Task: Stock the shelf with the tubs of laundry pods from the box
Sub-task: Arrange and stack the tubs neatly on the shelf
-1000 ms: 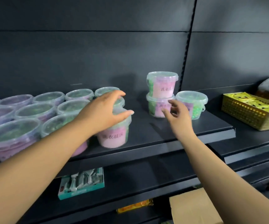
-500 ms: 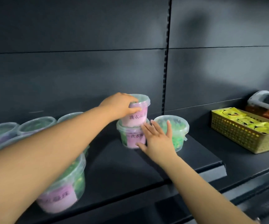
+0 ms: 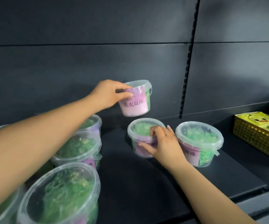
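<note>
My left hand [image 3: 108, 94] grips a clear tub of laundry pods [image 3: 136, 101] with a pink label, holding it in the air above the dark shelf [image 3: 146, 183]. Just below it stands a second tub [image 3: 142, 135], and my right hand [image 3: 162, 143] holds that one by its side and lid rim. A third tub [image 3: 200, 143] stands right beside it on the right. Several more tubs [image 3: 62, 196] fill the shelf's left part, under my left forearm. The box is out of view.
A yellow perforated basket [image 3: 258, 139] with yellow packets sits on the neighbouring shelf at the right. A slotted upright [image 3: 187, 70] divides the dark back panels. The shelf's front edge [image 3: 251, 199] runs along the lower right.
My left hand has lifted the top tub off the stacked one and raised it. My right hand went from lying flat against the lower tub to holding it.
</note>
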{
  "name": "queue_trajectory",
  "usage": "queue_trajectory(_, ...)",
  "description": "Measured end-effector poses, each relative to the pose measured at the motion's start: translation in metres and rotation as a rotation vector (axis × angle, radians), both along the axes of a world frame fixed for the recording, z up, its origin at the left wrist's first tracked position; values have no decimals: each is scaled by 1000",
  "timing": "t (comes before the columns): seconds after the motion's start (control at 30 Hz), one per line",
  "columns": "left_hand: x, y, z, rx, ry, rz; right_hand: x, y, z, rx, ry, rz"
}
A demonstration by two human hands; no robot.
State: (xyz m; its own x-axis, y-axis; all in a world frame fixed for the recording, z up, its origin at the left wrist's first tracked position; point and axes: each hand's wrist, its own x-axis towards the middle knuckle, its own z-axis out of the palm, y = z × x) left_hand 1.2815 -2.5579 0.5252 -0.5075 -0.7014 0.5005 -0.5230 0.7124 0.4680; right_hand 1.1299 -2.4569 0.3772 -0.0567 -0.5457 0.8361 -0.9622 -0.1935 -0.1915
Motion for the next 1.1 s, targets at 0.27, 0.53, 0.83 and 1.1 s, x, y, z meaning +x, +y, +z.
queue_trajectory(0.27,9,-29,-42,11,-303,29,-1,-3,-11,-41,31,-33)
queue_trajectory(0.53,18,-29,-64,-42,-604,124,-3,-3,-12,-78,75,-56)
queue_trajectory(0.83,18,-28,-59,38,-640,60,1,11,-9,-100,68,84)
queue_trajectory(1.1,8,39,-43,118,-563,-351,-23,58,16,-193,11,53)
